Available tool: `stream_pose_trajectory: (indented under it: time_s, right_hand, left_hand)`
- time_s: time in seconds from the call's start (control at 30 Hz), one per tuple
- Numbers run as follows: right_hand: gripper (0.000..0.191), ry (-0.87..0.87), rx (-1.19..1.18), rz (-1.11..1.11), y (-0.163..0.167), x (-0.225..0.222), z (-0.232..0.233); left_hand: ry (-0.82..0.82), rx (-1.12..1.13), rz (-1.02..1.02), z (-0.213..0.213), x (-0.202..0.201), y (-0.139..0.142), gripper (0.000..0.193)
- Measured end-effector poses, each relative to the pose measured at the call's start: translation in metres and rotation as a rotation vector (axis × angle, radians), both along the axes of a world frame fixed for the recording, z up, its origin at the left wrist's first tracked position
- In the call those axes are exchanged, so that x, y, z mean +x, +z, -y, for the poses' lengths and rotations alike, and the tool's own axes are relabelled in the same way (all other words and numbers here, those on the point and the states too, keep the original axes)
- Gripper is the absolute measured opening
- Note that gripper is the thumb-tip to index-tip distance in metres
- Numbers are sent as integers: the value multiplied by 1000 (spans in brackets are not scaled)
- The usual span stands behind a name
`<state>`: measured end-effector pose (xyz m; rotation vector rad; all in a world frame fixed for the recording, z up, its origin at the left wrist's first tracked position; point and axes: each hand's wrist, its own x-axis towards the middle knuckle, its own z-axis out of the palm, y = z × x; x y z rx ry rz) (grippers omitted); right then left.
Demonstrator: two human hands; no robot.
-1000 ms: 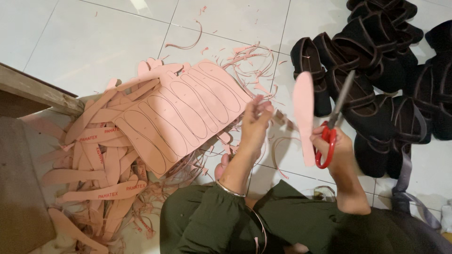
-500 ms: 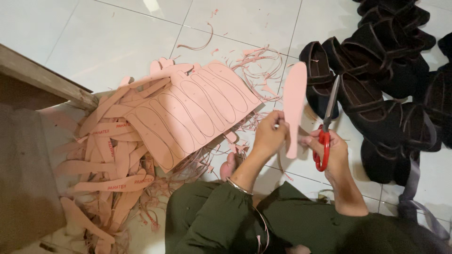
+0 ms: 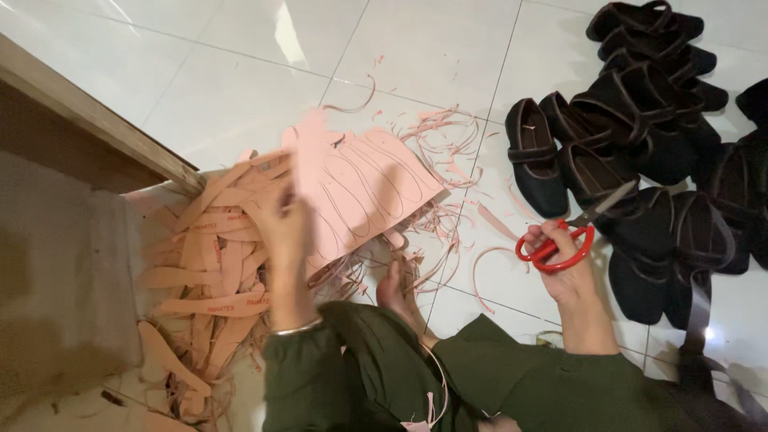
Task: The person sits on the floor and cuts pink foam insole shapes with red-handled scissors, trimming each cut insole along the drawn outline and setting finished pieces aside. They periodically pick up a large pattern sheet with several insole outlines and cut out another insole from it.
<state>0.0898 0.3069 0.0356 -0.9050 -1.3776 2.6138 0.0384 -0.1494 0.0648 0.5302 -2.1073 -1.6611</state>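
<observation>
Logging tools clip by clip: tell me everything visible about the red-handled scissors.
The red-handled scissors have glossy red loop handles that look like plastic and grey metal blades. The right hand holds them by the loops, above the white tiled floor. The blades look shut, pointing up-right toward the black strapped shoes.

head cam | on my head, facing steeply down at the tiled floor | close, arm's reach | my lap just below the floor | single view
</observation>
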Motion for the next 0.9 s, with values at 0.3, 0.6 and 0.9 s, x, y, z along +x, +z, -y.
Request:
stream_pose_trajectory:
  time_s: [0.3, 0.6, 0.9]
  right_hand:
    - [19, 8, -37, -10, 11, 19, -1]
    - [39, 187, 27, 0, 28, 37, 19]
    - [48, 387, -93, -67, 29, 54, 46]
  left_hand:
    - [-238, -730, 537, -30, 23, 35, 83]
    - [-468, -1376, 521, -115, 36, 15, 74]
    - [-638, -1149, 287, -153, 54, 36, 109]
